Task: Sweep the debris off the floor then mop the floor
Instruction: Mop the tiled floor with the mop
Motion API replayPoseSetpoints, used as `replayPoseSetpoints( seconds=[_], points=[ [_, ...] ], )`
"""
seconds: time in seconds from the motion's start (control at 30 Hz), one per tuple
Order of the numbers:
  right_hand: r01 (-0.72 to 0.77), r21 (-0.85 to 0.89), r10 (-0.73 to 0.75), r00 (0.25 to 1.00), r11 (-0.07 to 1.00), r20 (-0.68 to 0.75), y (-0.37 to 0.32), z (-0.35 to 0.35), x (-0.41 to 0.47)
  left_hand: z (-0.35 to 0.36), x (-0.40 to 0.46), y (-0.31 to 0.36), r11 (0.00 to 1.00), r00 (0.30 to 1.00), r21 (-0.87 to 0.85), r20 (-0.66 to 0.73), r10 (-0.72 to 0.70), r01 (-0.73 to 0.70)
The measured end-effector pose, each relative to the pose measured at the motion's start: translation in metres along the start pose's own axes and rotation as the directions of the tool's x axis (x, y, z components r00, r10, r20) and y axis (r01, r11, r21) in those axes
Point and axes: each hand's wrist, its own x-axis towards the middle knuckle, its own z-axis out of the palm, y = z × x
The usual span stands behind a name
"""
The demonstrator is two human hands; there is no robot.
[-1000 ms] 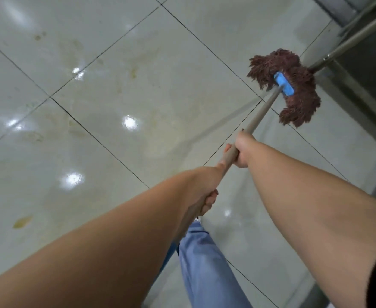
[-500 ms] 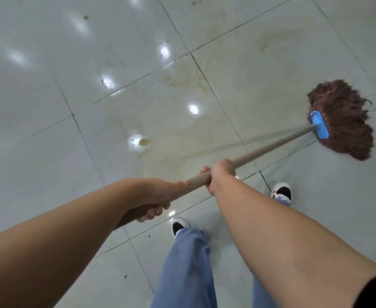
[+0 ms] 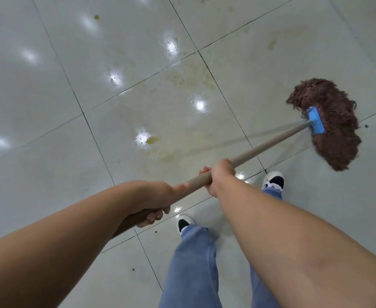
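Both hands grasp the mop handle [image 3: 269, 144]: left hand [image 3: 155, 201] low, right hand [image 3: 220, 174] further up. Its brown mop head [image 3: 335, 138] rests on the glossy tiled floor [image 3: 49, 107], right of yellowish stains [image 3: 152, 140].

No text, label, brand, number or sign is showing anywhere in the frame that can be read.
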Motion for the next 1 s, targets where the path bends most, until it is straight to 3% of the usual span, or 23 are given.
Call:
replayPoseSetpoints(
  seconds=[0.17, 0.33, 0.47, 0.63, 0.8, 1.0],
  points=[
    [0.040, 0.020, -0.040, 0.999, 0.999, -0.014, -0.130, -0.040, 0.038, 0.016, -0.006, 0.135, 0.997, 0.997, 0.018, -0.014, 0.080, -0.079],
    [0.110, 0.062, -0.108, 0.994, 0.992, -0.031, -0.289, -0.087, 0.085, 0.030, -0.018, 0.308, 0.994, 0.994, 0.010, 0.037, 0.105, -0.105],
    [0.165, 0.083, -0.158, 0.984, 0.983, -0.087, -0.424, -0.135, 0.117, 0.054, -0.022, 0.450, 0.976, 0.973, 0.005, 0.068, 0.219, -0.219],
    [0.239, 0.095, -0.223, 0.963, 0.966, -0.154, -0.548, -0.192, 0.139, 0.090, -0.031, 0.585, 0.951, 0.951, -0.094, 0.075, 0.301, -0.294],
    [0.237, 0.126, -0.218, 0.964, 0.963, -0.151, -0.590, -0.208, 0.158, 0.094, -0.028, 0.633, 0.952, 0.950, -0.097, 0.092, 0.298, -0.289],
    [0.162, 0.016, -0.157, 0.974, 0.987, -0.166, -0.542, -0.169, 0.154, 0.067, -0.007, 0.580, 0.963, 0.961, 0.045, 0.093, 0.260, -0.265]
  ],
)
